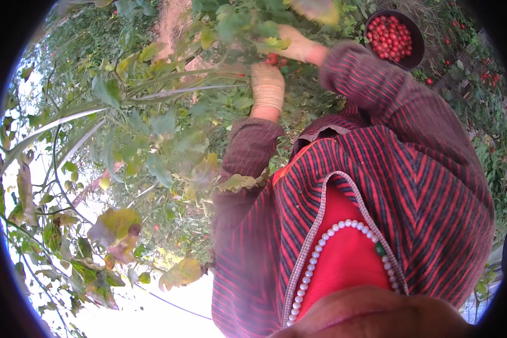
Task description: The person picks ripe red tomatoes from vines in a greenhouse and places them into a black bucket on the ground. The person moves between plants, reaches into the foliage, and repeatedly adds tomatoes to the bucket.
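My left hand (268,84) wears a pale ribbed knit glove and reaches in among tomato plants (164,122). Its fingertips reach a small cluster of red cherry tomatoes (272,59) and are hidden there. From the right, my right hand (295,45), also covered in a pale glove, comes in just above the same cluster. A yellow-green leaf (274,44) overlaps its fingers, so whether either hand grips a fruit cannot be seen. The two hands are close together but apart.
A dark bucket (418,46) holding many red cherry tomatoes stands at the upper right. Loose red tomatoes (429,80) lie near it. Stems and a pale strap (190,89) cross at left. Yellowing leaves (117,232) hang at lower left. Bare soil (171,29) shows at the top.
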